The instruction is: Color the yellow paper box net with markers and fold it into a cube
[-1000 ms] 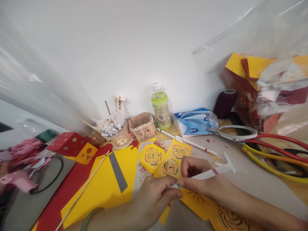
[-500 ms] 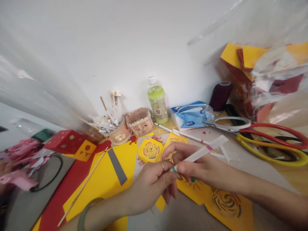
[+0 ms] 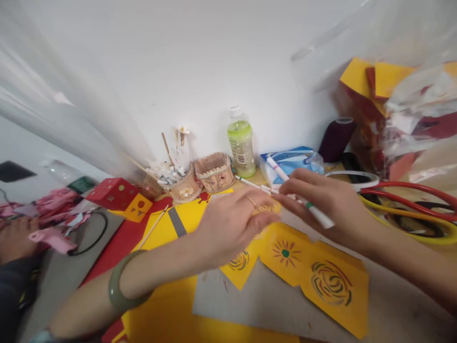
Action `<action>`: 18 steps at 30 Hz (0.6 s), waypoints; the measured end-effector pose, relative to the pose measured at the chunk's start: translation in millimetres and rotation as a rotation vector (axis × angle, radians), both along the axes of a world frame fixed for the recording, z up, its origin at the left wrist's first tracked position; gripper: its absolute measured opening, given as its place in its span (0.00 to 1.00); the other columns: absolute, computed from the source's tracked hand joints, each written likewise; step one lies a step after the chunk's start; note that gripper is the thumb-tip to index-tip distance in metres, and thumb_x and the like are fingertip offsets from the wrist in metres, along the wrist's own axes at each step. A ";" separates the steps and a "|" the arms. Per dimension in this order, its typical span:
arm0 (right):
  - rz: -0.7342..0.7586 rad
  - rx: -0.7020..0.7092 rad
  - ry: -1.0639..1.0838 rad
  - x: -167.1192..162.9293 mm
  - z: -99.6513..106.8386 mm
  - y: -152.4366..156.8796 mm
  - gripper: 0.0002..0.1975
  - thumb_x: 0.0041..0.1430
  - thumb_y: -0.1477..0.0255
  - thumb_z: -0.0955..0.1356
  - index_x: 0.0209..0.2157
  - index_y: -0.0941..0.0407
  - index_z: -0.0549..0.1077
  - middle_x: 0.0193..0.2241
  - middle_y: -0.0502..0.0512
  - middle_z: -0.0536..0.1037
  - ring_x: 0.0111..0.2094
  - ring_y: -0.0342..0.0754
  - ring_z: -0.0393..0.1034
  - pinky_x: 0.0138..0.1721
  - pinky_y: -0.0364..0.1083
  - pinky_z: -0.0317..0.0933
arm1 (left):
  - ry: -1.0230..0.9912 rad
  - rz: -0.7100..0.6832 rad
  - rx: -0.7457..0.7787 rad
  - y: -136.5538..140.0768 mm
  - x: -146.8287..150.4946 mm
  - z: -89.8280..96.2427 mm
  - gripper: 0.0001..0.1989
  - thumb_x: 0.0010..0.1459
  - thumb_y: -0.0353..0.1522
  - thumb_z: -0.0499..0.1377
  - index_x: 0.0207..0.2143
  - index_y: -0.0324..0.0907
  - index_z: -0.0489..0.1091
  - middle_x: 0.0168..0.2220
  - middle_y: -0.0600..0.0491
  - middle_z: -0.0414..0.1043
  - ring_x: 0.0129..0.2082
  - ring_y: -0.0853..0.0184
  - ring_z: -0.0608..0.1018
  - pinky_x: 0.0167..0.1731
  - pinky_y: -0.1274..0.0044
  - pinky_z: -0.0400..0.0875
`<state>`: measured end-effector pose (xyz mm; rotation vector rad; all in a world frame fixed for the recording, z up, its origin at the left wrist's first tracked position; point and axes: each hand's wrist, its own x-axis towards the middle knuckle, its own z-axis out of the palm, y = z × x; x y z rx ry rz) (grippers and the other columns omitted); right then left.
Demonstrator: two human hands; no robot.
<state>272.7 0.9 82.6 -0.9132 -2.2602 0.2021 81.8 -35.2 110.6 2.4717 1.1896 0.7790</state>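
Observation:
My left hand, a ring on one finger, is over the yellow paper pieces with its fingers apart and nothing visible in them. My right hand is to its right, gripping a white marker pen with a green band. A white pen end with a pink band sticks up past those fingers; I cannot tell whether it belongs to the same pen. White pens lie just beyond my left fingertips. Below are a yellow piece with a green-centred sunburst and another piece with a swirl.
At the back stand a bark basket, a green-labelled bottle and a tissue pack. Large scissors with red and yellow handles lie right. A red box, a pink glue gun and another person's hand are left.
My hands have drawn apart from around the pen, which stays in my right hand, now tilted differently. My left hand has moved forward. More of the decorated yellow pieces shows.

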 end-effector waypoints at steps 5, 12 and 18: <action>0.161 -0.737 0.441 4.2 0.1 3.7 0.21 0.61 0.57 0.58 0.27 0.55 0.72 0.14 0.47 0.63 0.15 0.40 0.54 0.16 0.42 0.46 | 0.431 0.004 0.399 24.8 -10.6 -9.4 0.21 0.63 0.43 0.44 0.44 0.36 0.67 0.44 0.46 0.69 0.38 0.65 0.73 0.34 0.75 0.68; 0.266 -1.057 0.549 1.6 -5.2 7.7 0.13 0.55 0.62 0.64 0.25 0.56 0.74 0.13 0.47 0.66 0.14 0.38 0.53 0.14 0.41 0.43 | 0.595 -0.141 0.319 27.9 -17.6 -22.9 0.29 0.65 0.40 0.35 0.30 0.35 0.71 0.28 0.46 0.71 0.32 0.64 0.72 0.28 0.77 0.65; 0.349 -1.088 0.334 3.7 -4.9 8.0 0.13 0.55 0.61 0.65 0.29 0.55 0.75 0.17 0.50 0.72 0.17 0.40 0.62 0.16 0.41 0.54 | 0.402 -0.307 -0.132 20.6 -29.1 -8.9 0.25 0.65 0.39 0.36 0.25 0.39 0.65 0.24 0.54 0.65 0.24 0.72 0.66 0.27 0.80 0.62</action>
